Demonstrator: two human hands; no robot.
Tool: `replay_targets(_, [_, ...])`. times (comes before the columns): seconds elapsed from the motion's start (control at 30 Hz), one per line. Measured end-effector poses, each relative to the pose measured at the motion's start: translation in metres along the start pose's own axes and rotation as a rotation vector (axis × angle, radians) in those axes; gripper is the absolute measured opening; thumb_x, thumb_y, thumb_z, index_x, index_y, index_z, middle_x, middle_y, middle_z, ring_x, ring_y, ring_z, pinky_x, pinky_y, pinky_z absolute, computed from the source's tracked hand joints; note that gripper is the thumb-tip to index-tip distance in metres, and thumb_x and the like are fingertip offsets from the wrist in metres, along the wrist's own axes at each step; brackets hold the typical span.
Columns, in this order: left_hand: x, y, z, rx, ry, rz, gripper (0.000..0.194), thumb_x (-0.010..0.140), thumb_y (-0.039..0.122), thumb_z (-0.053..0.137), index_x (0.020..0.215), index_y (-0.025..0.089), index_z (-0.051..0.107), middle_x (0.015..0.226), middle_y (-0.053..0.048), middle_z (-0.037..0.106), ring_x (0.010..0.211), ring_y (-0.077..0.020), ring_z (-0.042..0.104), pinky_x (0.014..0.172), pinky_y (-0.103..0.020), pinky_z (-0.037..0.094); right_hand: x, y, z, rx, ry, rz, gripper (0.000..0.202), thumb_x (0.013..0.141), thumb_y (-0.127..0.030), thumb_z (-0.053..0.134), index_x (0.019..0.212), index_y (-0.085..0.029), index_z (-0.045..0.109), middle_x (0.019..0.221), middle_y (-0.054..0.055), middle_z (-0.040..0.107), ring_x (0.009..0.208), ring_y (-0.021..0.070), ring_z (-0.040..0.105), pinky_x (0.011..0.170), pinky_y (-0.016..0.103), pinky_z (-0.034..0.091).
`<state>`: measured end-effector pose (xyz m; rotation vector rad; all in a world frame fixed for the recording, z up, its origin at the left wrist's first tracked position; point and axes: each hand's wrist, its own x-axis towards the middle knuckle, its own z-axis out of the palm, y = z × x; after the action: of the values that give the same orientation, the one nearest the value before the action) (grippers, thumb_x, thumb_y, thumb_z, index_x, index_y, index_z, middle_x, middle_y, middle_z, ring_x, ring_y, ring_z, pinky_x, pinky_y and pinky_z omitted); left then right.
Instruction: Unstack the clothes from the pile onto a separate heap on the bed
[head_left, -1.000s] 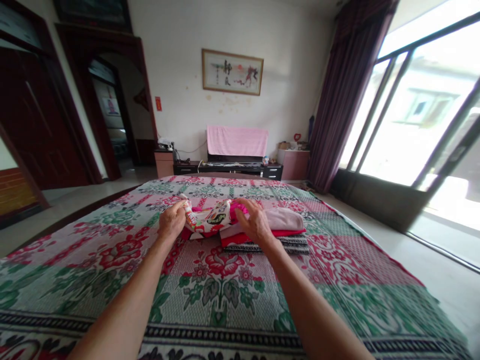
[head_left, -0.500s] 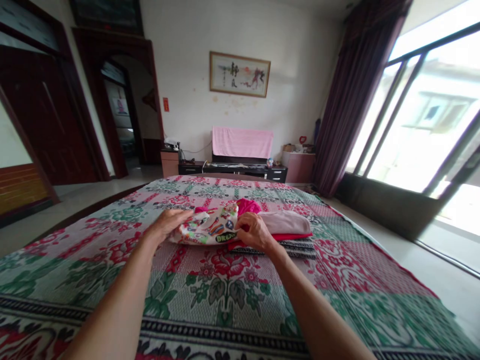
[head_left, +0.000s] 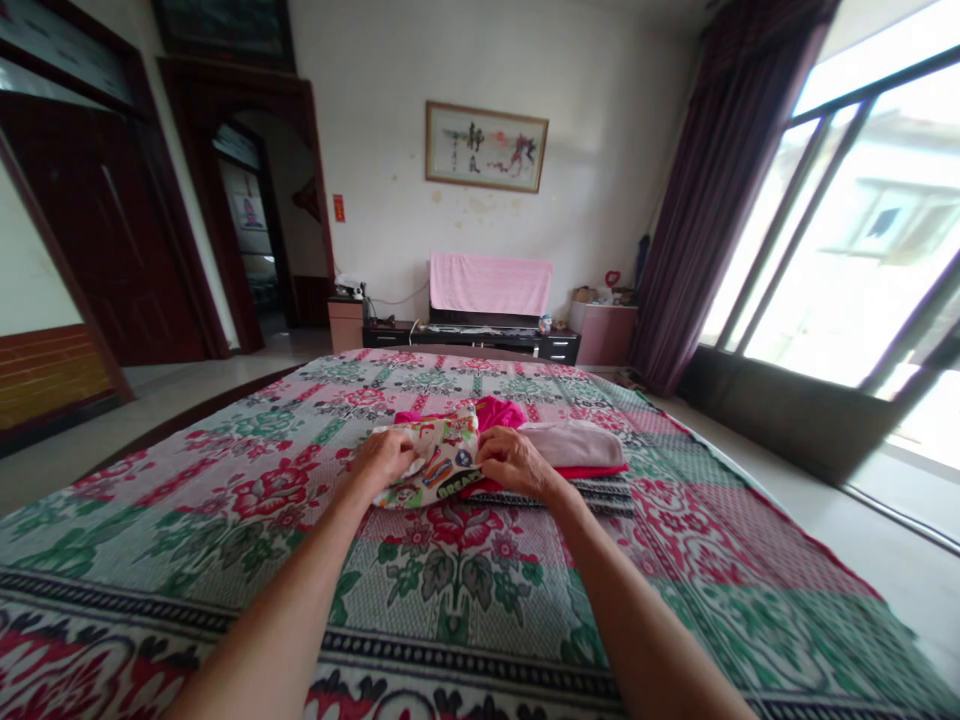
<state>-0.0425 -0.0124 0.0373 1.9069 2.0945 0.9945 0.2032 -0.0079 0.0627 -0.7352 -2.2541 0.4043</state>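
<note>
From the head camera, both arms reach out over a floral bedspread (head_left: 450, 590). The left hand (head_left: 386, 458) lies with fingers curled down on the left edge of a small printed garment (head_left: 435, 462), pinching it. The right hand (head_left: 514, 462) presses its bent fingers on the garment's right edge, where it meets a stack of folded clothes (head_left: 577, 465) (pink on top, red and striped layers beneath). A bright magenta piece (head_left: 499, 410) sits just behind the garment. The garment rests mid-bed, touching the stack's left side. To fold it neatly, I judge both hands should keep the edges level and taut, smoothing wrinkles outward before any crease is pressed, without nudging the stack askew.
</note>
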Motion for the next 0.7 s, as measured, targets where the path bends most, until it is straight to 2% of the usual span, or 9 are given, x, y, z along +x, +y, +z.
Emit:
replay_targets(0.1, [-0.001,-0.003,-0.005,0.074,0.005,0.006,0.020,0.070,0.036,0.059,0.066,0.022,0.072,0.071,-0.005,0.071,0.070,-0.0188,0.062,0.060,-0.025,0.036,0.000,0.000,-0.003,0.075,0.112,0.100,0.020,0.072,-0.016,0.051,0.074,-0.019,0.070,0.082,0.002,0.069,0.078,0.0150,0.062,0.075,0.026,0.047])
replay_targets(0.17, [0.003,0.000,-0.023,0.107,0.044,-0.030,0.021,0.073,0.034,0.057,0.070,0.021,0.073,0.076,-0.006,0.072,0.073,-0.0192,0.063,0.062,-0.024,0.037,0.001,0.002,-0.004,0.075,0.219,0.190,0.021,0.073,-0.019,0.050,0.077,-0.018,0.070,0.078,0.002,0.069,0.072,0.0146,0.061,0.070,0.026,0.047])
replay_targets(0.23, [0.012,0.007,-0.052,0.172,0.119,-0.044,0.024,0.074,0.034,0.054,0.072,0.021,0.074,0.079,-0.007,0.073,0.075,-0.0207,0.064,0.063,-0.025,0.038,0.002,0.006,-0.004,0.060,0.306,0.251,0.021,0.073,-0.019,0.049,0.079,-0.018,0.070,0.075,0.001,0.069,0.069,0.0146,0.061,0.069,0.026,0.047])
replay_targets(0.3, [0.024,0.019,-0.088,0.235,0.257,-0.048,0.028,0.075,0.036,0.052,0.077,0.020,0.075,0.082,-0.008,0.073,0.076,-0.0231,0.064,0.063,-0.027,0.039,0.003,0.009,-0.004,0.036,0.363,0.287,0.022,0.072,-0.020,0.049,0.081,-0.019,0.069,0.077,0.001,0.070,0.071,0.0153,0.062,0.071,0.027,0.047])
replay_targets(0.4, [0.043,0.046,-0.145,0.267,0.573,-0.034,0.035,0.079,0.037,0.047,0.090,0.018,0.074,0.091,-0.010,0.072,0.082,-0.0241,0.063,0.070,-0.028,0.042,0.003,0.013,-0.006,-0.002,0.423,0.293,0.023,0.073,-0.021,0.049,0.084,-0.021,0.069,0.082,0.002,0.071,0.077,0.0169,0.064,0.075,0.029,0.048])
replay_targets(0.47, [0.050,0.064,-0.173,0.271,0.745,-0.019,0.037,0.081,0.035,0.043,0.097,0.018,0.072,0.096,-0.010,0.071,0.086,-0.0231,0.062,0.074,-0.028,0.043,0.003,0.014,-0.009,-0.015,0.472,0.281,0.024,0.072,-0.022,0.048,0.086,-0.021,0.068,0.086,0.003,0.072,0.080,0.0177,0.064,0.075,0.029,0.049])
replay_targets(0.5, [0.052,0.072,-0.183,0.283,0.752,-0.010,0.037,0.081,0.034,0.043,0.097,0.017,0.071,0.095,-0.010,0.071,0.086,-0.0227,0.062,0.075,-0.028,0.044,0.002,0.015,-0.011,-0.018,0.491,0.278,0.025,0.072,-0.022,0.048,0.086,-0.021,0.068,0.087,0.003,0.072,0.081,0.0180,0.064,0.076,0.030,0.049])
replay_targets(0.63, [0.049,0.087,-0.205,0.277,0.498,0.019,0.029,0.074,0.032,0.053,0.086,0.014,0.073,0.081,-0.008,0.070,0.078,-0.0205,0.062,0.069,-0.025,0.043,0.001,0.016,-0.017,-0.012,0.502,0.296,0.026,0.073,-0.022,0.046,0.085,-0.022,0.069,0.084,0.003,0.072,0.081,0.0183,0.065,0.076,0.030,0.049])
replay_targets(0.7, [0.046,0.088,-0.214,0.201,0.574,0.058,0.035,0.076,0.035,0.052,0.093,0.011,0.072,0.081,-0.006,0.070,0.076,-0.0177,0.062,0.067,-0.023,0.043,0.001,0.018,-0.016,0.002,0.487,0.301,0.026,0.072,-0.021,0.046,0.084,-0.022,0.069,0.083,0.003,0.072,0.080,0.0185,0.065,0.075,0.030,0.049])
